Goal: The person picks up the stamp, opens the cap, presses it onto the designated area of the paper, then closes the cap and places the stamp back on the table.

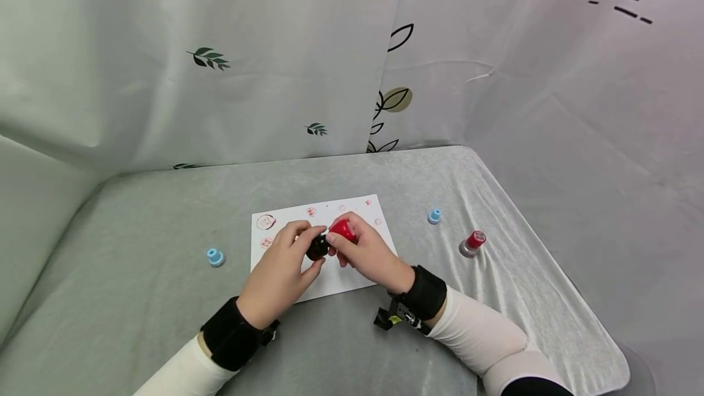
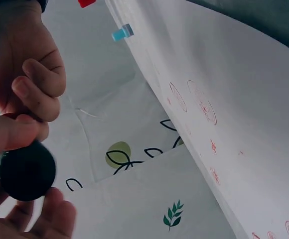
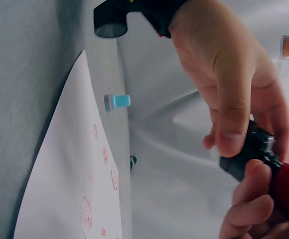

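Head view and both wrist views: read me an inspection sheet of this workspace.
Surface: grey cloth, creased on the right.
Job's things: black piece and red piece, held together above white paper bearing red prints.
Clutter: blue piece left of the paper; second blue piece and red-topped item right of it.
Hands: left hand grips black, right hand grips red.
Cables: nothing seen.
Surroundings: pale curtains, leaf prints.

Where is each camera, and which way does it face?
Head: on the head, looking forward and down at the paper; left hand, right hand, white sleeves show.
Left wrist: worn there, facing that hand's work, a black piece; both hands show.
Right wrist: likewise, facing its hand's work; both hands show.
The wrist views share that black piece and paper.
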A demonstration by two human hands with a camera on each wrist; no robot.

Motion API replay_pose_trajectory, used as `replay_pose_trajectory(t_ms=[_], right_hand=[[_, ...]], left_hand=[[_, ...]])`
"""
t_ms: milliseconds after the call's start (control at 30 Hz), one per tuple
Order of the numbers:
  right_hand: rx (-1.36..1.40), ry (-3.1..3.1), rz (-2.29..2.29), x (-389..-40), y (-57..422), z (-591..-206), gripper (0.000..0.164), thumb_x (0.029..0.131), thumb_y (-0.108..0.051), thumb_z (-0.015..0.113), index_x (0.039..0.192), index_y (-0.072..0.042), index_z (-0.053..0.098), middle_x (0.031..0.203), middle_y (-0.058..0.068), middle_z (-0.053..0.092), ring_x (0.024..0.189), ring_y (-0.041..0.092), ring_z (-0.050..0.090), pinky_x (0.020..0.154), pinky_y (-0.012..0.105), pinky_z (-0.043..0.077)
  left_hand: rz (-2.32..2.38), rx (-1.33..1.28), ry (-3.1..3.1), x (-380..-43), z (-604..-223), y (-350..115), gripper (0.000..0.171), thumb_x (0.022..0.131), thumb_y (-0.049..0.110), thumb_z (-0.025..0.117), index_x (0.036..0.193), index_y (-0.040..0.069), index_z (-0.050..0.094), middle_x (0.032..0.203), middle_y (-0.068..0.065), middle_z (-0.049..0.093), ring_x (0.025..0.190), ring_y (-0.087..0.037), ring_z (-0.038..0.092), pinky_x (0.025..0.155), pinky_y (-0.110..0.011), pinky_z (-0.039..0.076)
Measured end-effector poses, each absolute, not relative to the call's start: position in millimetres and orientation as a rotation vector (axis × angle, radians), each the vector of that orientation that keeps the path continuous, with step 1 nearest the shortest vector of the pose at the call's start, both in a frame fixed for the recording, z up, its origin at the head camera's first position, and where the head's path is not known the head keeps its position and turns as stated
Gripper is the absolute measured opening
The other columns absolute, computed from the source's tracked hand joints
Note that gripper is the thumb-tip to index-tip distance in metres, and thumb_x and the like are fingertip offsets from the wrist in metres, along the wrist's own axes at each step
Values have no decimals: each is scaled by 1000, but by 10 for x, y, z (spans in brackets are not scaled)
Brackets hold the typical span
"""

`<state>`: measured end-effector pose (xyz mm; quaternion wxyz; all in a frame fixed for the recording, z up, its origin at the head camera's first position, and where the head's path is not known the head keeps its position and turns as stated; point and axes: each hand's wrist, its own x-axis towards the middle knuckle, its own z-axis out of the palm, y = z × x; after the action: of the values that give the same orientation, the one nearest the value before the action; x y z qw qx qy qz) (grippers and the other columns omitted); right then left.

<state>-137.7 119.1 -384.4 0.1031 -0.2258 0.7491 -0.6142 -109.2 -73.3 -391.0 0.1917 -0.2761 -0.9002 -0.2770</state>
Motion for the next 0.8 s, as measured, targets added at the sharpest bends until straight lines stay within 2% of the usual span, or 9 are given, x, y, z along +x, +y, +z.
replay_pose_trajectory(t_ms=[133,333,533,800], right_hand=[[-714,2271,-1688,-1368,1183,-3862,20,97,-13,59,111,-3,49,87,12,62,61,18,57,55,29,47],[-814,2307,-1557,-1349,1167,-3857,27,96,-13,61,118,-3,48,94,8,63,64,14,58,54,20,42],[-864,2285,-1490,-1348,1173,-3846,32,98,-17,58,125,-5,48,96,12,64,66,15,59,57,21,43],[-841,2307,-1621,-1463,1334,-3758,28,103,-16,48,128,-4,45,96,14,65,68,27,55,54,23,42]], left_hand=[[-724,-756,-2579,-1077,-3908,-721,45,76,13,79,117,7,63,110,-11,53,99,-23,50,84,-41,51],[-624,-693,-2617,-1060,-3910,-731,43,73,14,81,112,5,66,104,-11,57,89,-27,49,79,-42,48],[-550,-657,-2668,-1019,-3932,-805,42,71,16,82,109,4,67,101,-12,61,85,-28,50,75,-42,48],[-577,-531,-2873,-958,-4081,-1181,43,73,15,81,109,0,64,103,-14,58,93,-31,50,80,-45,49]])
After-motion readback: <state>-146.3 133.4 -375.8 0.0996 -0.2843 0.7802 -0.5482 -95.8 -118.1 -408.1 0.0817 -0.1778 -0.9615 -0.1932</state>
